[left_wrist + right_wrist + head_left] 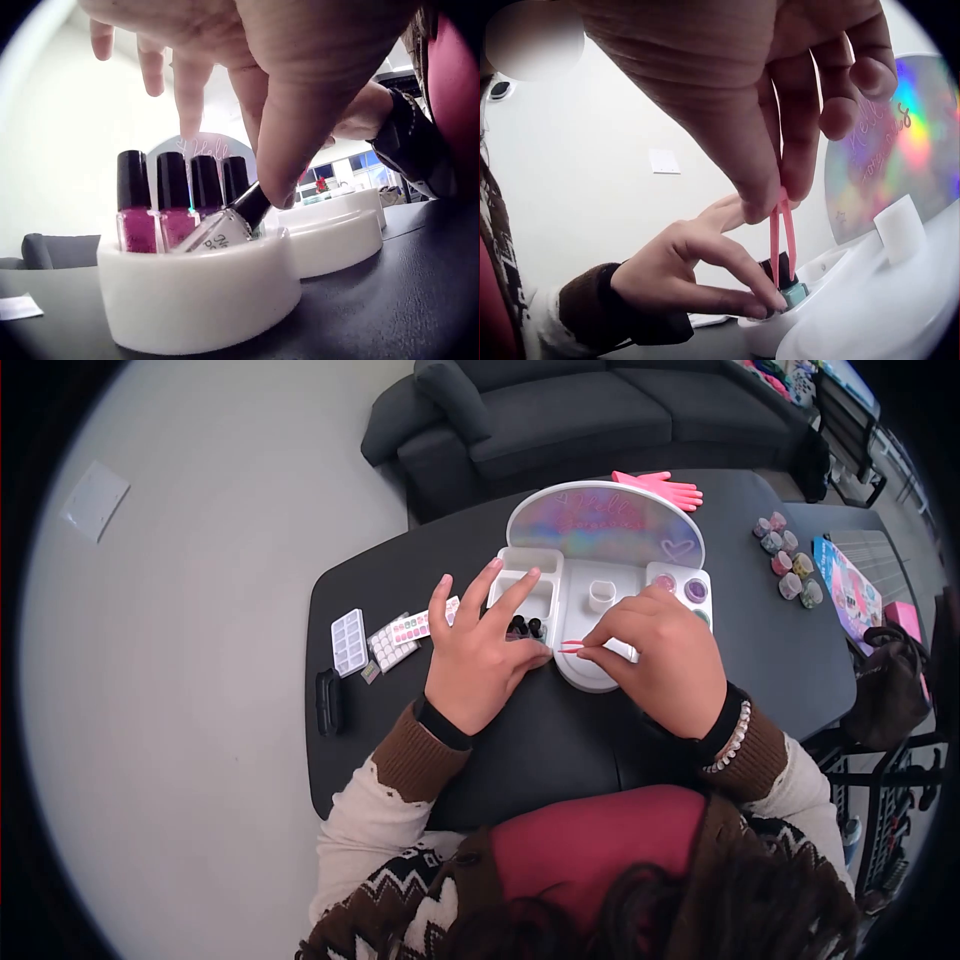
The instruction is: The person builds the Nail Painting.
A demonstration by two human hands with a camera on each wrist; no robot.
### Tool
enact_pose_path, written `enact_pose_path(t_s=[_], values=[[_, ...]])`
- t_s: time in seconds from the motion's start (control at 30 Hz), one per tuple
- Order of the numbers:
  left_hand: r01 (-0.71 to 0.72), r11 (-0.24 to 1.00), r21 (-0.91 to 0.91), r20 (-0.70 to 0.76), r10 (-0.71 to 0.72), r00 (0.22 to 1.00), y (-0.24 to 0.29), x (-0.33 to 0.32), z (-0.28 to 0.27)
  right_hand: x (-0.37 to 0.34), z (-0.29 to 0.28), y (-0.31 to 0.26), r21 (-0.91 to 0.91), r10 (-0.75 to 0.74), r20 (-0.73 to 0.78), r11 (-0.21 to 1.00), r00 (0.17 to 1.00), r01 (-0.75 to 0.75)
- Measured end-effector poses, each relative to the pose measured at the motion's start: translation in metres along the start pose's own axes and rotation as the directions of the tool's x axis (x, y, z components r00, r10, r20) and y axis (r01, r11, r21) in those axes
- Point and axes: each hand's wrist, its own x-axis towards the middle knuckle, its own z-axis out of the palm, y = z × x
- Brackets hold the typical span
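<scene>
My right hand (668, 655) pinches pink tweezers (789, 244) between thumb and fingertips, the prongs pointing down near the left thumb. My left hand (478, 665) has its fingers spread over the left side of a white manicure station (575, 575). Its thumb touches the black cap of a tilted clear nail polish bottle (225, 231). Behind that bottle, several upright polish bottles, one of them magenta (135, 229), stand in the rounded front compartment. A small white cup (601, 596) sits mid-station, left of a glitter pot (695, 590).
A holographic panel (600, 525) rises at the station's back, pink gloves (665, 490) behind it. To the left lie a white compartment box (349, 642), a nail sheet (425, 624) and a black case (328, 702). Several small pots (790, 560) stand at the right.
</scene>
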Motion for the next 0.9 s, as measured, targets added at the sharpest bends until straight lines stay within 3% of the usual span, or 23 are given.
enact_pose_path(t_s=[0.37,0.67,0.83,0.9], values=[[0.105,0.994,-0.005,-0.112,-0.105,0.988,-0.031,-0.013,-0.020,0.020,0.042,-0.012,-0.016,-0.126,0.043,0.992,0.991,0.126],[0.108,0.991,-0.082,-0.093,-0.116,0.989,-0.036,-0.018,-0.024,0.020,0.065,-0.015,-0.162,-0.090,0.163,0.980,0.983,0.116],[0.230,0.929,-0.290,-0.090,-0.265,0.960,-0.046,-0.020,-0.016,0.019,0.060,-0.013,-0.195,-0.053,0.169,0.977,0.984,0.086],[0.373,0.670,-0.642,0.044,-0.454,0.890,-0.049,-0.026,-0.002,0.013,0.044,-0.008,-0.211,0.000,0.193,0.977,0.981,0.042]])
